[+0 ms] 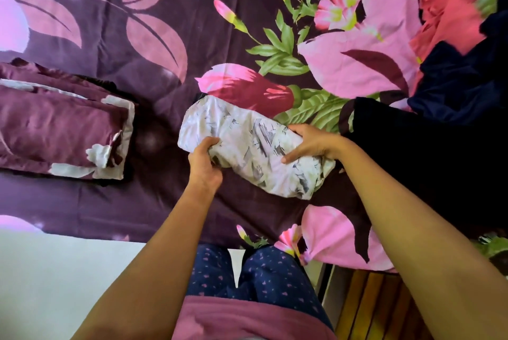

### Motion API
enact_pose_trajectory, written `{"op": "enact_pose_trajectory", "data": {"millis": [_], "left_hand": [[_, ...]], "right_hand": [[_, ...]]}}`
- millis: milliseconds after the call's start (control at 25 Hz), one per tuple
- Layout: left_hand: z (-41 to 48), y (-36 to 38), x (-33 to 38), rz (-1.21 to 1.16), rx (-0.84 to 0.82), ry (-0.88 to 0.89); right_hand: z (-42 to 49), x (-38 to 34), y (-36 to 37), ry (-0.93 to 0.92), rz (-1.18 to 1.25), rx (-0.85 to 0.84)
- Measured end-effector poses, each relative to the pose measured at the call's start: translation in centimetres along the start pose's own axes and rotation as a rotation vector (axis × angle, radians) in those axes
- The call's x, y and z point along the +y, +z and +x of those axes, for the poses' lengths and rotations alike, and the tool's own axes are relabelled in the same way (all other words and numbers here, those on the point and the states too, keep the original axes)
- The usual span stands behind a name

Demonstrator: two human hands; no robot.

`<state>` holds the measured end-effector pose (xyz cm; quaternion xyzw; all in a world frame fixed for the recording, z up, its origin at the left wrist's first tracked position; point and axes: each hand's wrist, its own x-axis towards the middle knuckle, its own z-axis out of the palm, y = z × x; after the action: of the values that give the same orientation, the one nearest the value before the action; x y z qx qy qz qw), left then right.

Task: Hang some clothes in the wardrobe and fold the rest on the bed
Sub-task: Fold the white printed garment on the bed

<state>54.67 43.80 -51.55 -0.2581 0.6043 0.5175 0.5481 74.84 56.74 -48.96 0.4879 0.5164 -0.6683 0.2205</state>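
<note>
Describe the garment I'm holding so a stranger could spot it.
On the purple floral bedspread, look near the middle, between the left hand and right hand. The white garment with grey sketchy marks lies there; the clothes heaped at right are dark or red.

The fingertips of the left hand (204, 163) vanish into a fold of the white printed garment (247, 141), and from the bundle I can't tell what kind of garment it is. The black cloth (412, 163) just beside it is so dark that no seam or outline shows. The navy piece (453, 86) and the red piece (448, 12) run off the right edge, the red one blurred. The folded purple bedding (55, 125) is cut by the left edge
</note>
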Motion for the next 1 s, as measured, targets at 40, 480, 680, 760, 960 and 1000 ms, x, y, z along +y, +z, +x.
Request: {"op": "enact_pose_trajectory", "data": {"millis": [40, 480, 680, 760, 960, 1000], "left_hand": [[-0.8, -0.5, 1.2, -0.018, -0.015, 0.024], [-5.7, -14.2, 19.6, -0.221, 0.011, 0.383], [-3.4, -20.6, 27.2, -0.219, 0.156, 0.493], [-1.9, -22.0, 27.1, -0.108, 0.309, 0.457], [-1.0, -20.8, 25.6, 0.308, 0.790, 0.665], [-1.8, -19.4, 25.4, 0.434, 0.904, 0.780]], "right_hand": [[-0.9, -1.0, 0.5, -0.011, 0.048, -0.012], [-0.2, -22.3, 11.7, -0.317, -0.090, -0.157], [7.0, -29.3, 17.3, -0.438, -0.215, -0.122], [10.2, -29.9, 18.9, -0.415, -0.455, 0.003], [12.1, -29.2, 19.6, -0.346, -0.551, 0.090], [11.9, -28.9, 19.4, -0.341, -0.551, 0.094]]}}
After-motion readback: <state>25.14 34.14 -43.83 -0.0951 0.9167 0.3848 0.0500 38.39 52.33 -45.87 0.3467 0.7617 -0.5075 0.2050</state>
